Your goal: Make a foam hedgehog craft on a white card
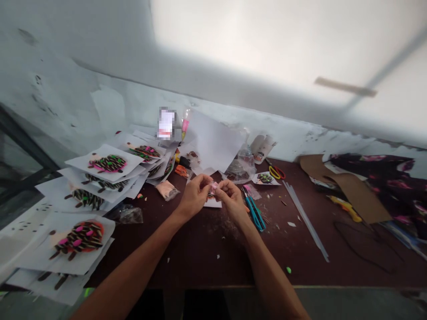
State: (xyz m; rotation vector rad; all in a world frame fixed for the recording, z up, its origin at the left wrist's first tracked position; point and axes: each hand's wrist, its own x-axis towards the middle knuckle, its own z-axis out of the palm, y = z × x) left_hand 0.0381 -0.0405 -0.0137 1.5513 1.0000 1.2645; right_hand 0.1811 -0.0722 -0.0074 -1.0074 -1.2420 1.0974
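Observation:
Close together over the middle of the desk, my left hand (196,192) and my right hand (231,195) both pinch a small piece of pale pink material (214,186). Whether it is soft clay or a thin wrapper, I cannot tell. Beneath my fingers lies a white paper card (213,203), mostly hidden by the hands. Just right of my right hand are teal-handled scissors (255,212) and a small clear bag with pink in it (252,191). A packet of peach-coloured material (167,190) rests left of my left hand.
Stacked cards with hedgehog pictures (108,163) fill the left side. A phone (166,123) leans at the wall. Red-and-yellow scissors (276,172), clear glue sticks (307,222), a yellow glue gun (345,208) with its cord, brown cardboard (363,195) and dark patterned cloth (396,186) lie rightward.

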